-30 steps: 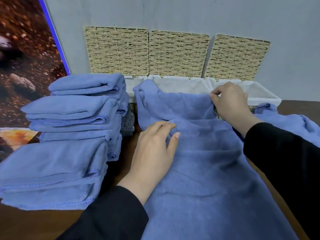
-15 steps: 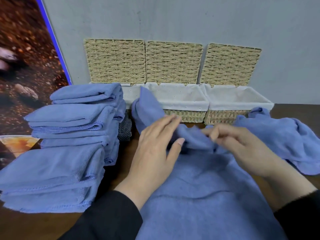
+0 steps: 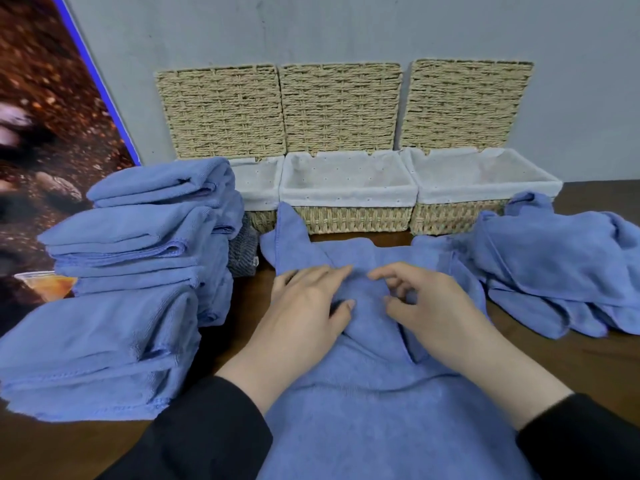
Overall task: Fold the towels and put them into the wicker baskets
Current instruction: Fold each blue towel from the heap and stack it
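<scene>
Fingers flat on blue towel

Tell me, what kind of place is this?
Probably a staged work table indoors, not a real laundry room: a brown table against a bare grey wall, three open lined baskets in a row, and a stack of folded blue towels.

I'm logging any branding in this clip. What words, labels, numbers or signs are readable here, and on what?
No readable text anywhere.
Small white tag on the grey cloth behind the folded towel stack: too small to read.
Poster on the left: picture only, blurred, no lettering visible.
Wicker baskets, their white liners and the blue towel under both hands: no print.
</scene>
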Available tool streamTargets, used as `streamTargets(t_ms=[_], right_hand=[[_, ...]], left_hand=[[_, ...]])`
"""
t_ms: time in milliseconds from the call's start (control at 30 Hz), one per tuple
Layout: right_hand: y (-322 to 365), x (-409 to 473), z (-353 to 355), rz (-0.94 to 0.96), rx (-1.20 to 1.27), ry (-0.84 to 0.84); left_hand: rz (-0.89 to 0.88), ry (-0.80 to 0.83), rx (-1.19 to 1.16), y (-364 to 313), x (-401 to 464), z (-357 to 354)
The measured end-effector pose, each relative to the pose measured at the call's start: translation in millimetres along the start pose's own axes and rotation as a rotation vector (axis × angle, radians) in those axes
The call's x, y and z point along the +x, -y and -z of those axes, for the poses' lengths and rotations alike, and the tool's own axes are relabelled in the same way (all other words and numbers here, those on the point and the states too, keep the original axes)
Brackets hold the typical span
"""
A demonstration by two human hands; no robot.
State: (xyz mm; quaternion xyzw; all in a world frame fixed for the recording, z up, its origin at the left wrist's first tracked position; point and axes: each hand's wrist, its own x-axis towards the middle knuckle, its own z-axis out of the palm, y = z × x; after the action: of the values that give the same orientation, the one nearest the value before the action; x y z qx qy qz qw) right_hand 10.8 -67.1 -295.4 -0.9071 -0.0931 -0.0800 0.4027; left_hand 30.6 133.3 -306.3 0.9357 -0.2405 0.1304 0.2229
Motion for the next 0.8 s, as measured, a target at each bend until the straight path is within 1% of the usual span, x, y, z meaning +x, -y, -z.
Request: streamTargets(t_ms=[67, 133, 200, 267, 333, 367, 433, 533, 667, 733, 800], right_hand=[[4, -1, 10, 0.021, 0.092, -0.075], [11, -5, 25, 0.016, 0.204, -0.078], [15, -12, 37, 0.018, 0.203, 0.003], [19, -18, 39, 0.028, 0.155, 0.126], [20, -20, 34, 0.044, 0.162, 0.231], [21, -20, 32, 0.052, 0.155, 0.264], [18, -19, 28, 0.071, 0.087, 0.266], [12, -18, 30, 0.037, 0.015, 0.182], [11, -23, 52, -0.003, -0.097, -0.01], [16, -31, 68, -0.016, -0.083, -0.144], [23, -42, 86, -0.078, 0.033, -0.244]], left_hand=[[-0.013, -0.042, -0.013, 1, 0, 1], [-0.048, -0.134, -0.014, 3, 0, 2], [-0.072, -0.173, -0.032, -1, 0, 6], [-0.106, -0.177, -0.061, -5, 0, 7], [-0.138, -0.186, -0.086, -11, -1, 9], [-0.145, -0.19, -0.105, -14, -2, 9], [-0.147, -0.189, -0.142, -17, -4, 9], [-0.139, -0.183, -0.114, -15, -8, 11], [-0.067, -0.19, -0.033, -9, -18, 23], [-0.048, -0.215, -0.011, -6, -24, 33], [-0.062, -0.233, 0.016, -6, -30, 45]])
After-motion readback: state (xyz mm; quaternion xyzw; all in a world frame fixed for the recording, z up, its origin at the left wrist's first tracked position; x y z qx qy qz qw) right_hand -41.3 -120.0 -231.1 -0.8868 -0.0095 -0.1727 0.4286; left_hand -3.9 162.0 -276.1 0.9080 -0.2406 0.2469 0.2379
